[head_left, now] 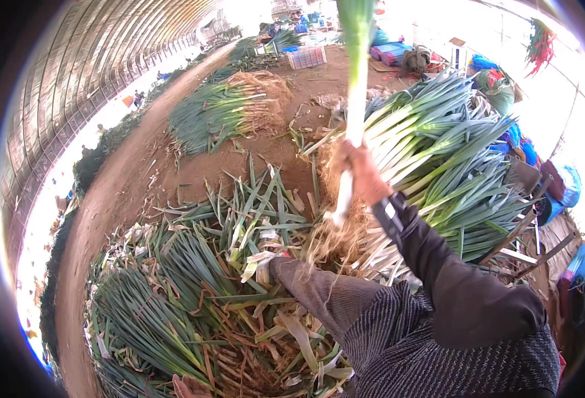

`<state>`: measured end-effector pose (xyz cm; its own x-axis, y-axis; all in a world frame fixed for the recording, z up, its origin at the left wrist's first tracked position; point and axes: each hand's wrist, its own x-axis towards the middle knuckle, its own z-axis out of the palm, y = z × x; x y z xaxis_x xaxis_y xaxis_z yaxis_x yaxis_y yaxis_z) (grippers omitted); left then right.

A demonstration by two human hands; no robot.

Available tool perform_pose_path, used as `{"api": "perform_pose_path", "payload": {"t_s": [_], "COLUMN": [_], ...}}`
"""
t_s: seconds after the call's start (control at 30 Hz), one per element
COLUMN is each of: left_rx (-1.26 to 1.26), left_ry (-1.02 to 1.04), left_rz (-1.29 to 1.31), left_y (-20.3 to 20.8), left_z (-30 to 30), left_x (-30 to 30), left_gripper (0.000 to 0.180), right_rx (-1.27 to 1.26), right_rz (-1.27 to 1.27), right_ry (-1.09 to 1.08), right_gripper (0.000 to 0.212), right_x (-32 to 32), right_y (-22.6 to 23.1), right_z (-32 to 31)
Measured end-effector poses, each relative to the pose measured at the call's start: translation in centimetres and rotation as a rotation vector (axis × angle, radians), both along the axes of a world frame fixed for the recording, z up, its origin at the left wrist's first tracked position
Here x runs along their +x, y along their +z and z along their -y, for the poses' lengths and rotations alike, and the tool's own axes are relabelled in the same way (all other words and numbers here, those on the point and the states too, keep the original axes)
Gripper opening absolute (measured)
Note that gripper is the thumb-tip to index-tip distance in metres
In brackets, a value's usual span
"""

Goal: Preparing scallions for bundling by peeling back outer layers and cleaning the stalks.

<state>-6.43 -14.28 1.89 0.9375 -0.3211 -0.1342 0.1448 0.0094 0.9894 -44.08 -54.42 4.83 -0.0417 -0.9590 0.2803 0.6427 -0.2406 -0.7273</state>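
Note:
My right hand [364, 174] is closed around the white shank of a leek [356, 99]. The leek stands nearly upright, its green leaves cut off by the top edge and its root end below my fist. Behind and to the right of that hand lies a large pile of leeks [438, 146], with pale stems and brown roots toward me. At the lower edge only part of my left hand [190, 386] shows; its fingers look stretched out, with nothing visible in them. It is beside a heap of leeks and loose leaves [153, 318].
My bent leg [325, 295] lies between the two heaps. Farther off, another leek bundle [223, 109] rests on the dirt floor [193, 172]. A crate [307, 58] stands at the back. Blue bundles [584, 272] and metal bars [527, 232] are at the right.

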Motion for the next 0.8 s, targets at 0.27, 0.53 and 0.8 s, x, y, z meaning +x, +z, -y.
{"api": "perform_pose_path", "payload": {"t_s": [0.27,0.53,0.8], "left_rx": [-0.186,-0.290,-0.221], "left_ry": [-0.042,-0.016,0.159], "left_rz": [-0.162,-0.258,-0.281], "left_y": [-3.5,-3.7,-3.9], "left_z": [1.7,0.3,-4.0], "left_x": [3.0,4.1,4.0], "left_gripper": [0.040,0.030,0.021], "right_rx": [0.323,0.165,0.282], "right_rz": [-0.876,-0.956,-1.136], "right_ry": [0.012,0.884,1.456], "right_gripper": [0.039,0.034,0.042], "right_x": [-16.9,13.8,33.2], "right_y": [-18.8,-13.5,-31.5], "right_z": [12.2,-1.6,-17.6]}}
